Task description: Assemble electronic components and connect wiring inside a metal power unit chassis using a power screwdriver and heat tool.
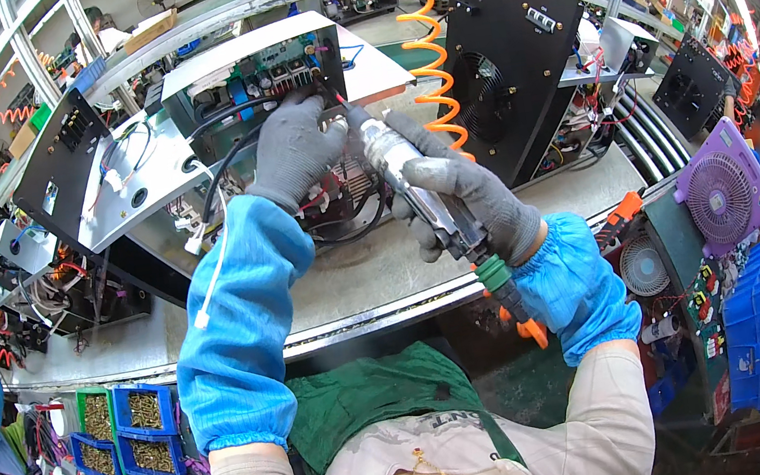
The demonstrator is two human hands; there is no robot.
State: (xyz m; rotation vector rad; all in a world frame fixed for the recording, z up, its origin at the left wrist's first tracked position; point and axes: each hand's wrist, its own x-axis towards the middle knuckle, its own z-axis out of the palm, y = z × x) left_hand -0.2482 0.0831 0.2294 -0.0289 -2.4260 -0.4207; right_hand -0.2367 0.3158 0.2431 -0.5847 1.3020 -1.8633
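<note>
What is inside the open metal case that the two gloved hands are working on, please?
Inside the metal case sit a green circuit board with small parts and black cables. The left hand and the right hand's power screwdriver cover whatever lies beneath them.

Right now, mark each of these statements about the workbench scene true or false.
1. The right hand grips a pneumatic screwdriver. True.
2. Both hands are bare. False: both wear grey gloves and blue sleeve covers.
3. The left hand rests on the open unit near its circuit board. True.
4. The coiled air hose is green. False: it is orange.
5. The small fan on the right is purple. True.
</note>
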